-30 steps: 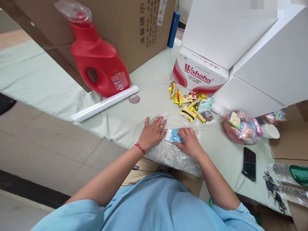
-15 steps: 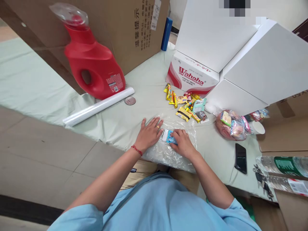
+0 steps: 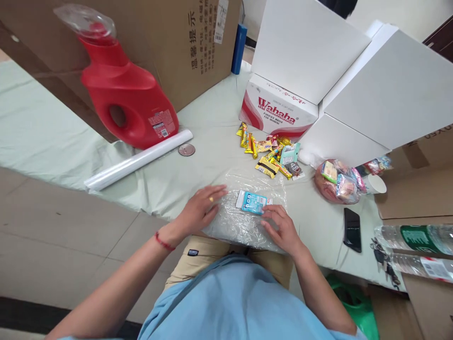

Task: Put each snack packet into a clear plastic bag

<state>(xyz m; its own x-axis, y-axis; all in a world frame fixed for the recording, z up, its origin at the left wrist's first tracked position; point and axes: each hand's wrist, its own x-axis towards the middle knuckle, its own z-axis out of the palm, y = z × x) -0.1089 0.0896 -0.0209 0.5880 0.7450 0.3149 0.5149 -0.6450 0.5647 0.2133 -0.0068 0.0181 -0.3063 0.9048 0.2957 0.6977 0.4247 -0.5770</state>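
in the head view, the blue packet [image 3: 253,202] lies flat on clear plastic film [image 3: 244,232], its long axis running left to right, dipping slightly rightward; its white end [image 3: 239,199] points toward the left hand [image 3: 198,208], which grips nothing. the right hand [image 3: 283,230], fingers loosely curled, unclenched, is at the opposite end; contact is unclear.
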